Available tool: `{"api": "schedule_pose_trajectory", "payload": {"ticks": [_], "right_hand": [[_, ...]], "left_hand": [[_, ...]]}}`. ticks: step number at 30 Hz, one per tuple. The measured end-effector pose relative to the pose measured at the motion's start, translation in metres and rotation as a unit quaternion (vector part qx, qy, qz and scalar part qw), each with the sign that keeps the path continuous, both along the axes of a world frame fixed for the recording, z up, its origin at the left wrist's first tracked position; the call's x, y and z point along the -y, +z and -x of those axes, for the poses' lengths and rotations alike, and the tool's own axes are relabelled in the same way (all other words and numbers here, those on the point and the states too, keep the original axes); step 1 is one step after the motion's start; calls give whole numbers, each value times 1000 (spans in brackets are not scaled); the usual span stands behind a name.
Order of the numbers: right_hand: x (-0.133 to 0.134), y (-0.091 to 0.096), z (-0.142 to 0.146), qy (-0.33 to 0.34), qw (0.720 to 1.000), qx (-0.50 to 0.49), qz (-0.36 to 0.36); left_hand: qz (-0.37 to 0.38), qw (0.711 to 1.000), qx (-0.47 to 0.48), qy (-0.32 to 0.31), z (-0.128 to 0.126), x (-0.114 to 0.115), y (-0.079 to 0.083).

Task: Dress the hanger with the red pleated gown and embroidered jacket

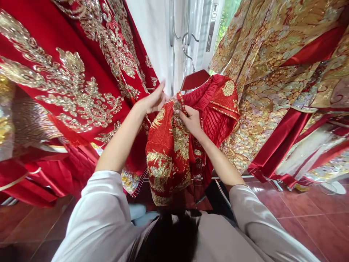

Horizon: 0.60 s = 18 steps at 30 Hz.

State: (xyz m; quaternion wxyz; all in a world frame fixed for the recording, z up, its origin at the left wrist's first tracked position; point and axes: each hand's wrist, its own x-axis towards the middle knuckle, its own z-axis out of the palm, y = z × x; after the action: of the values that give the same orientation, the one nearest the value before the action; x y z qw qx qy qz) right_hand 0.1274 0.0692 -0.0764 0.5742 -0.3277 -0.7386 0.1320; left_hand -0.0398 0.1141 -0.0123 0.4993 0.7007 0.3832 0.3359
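Note:
A red jacket (160,143) with gold embroidery and beaded edging hangs in front of me on a dark red hanger (195,80) with a metal hook. Its pleated red lining shows on the right, where the front is folded back. My right hand (192,120) grips the jacket's beaded front edge near the collar, thumb on top and the other fingers partly hidden. At the jacket's left shoulder is my left hand (156,99), its fingers stretched out and apart; whether it touches the cloth is hard to see.
A long red gown (100,72) with gold beadwork hangs close on the left. Gold patterned garments (261,80) hang on the right, with red satin strips below. Behind the hanger stand a metal rail (171,43) and a white door frame. The floor (294,203) has red tiles.

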Motion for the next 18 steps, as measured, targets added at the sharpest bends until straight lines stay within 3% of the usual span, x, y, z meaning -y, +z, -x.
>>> {"api": "schedule_pose_trajectory", "payload": {"ticks": [4, 7, 10, 14, 18], "right_hand": [[10, 20, -12, -34, 992, 114, -33], [0, 54, -53, -107, 986, 115, -63], [-34, 82, -99, -180, 976, 90, -82], [-78, 84, -125, -134, 988, 70, -30], [-82, 77, -121, -49, 997, 26, 45]], "left_hand": [[-35, 994, -64, 81, -15, -9, 29], [-13, 994, -62, 87, -25, -1, 30], [19, 994, -36, 98, -25, 10, 29], [-14, 991, -1, 132, -24, 15, 46], [-30, 989, -21, 141, -27, 14, 74]]}}
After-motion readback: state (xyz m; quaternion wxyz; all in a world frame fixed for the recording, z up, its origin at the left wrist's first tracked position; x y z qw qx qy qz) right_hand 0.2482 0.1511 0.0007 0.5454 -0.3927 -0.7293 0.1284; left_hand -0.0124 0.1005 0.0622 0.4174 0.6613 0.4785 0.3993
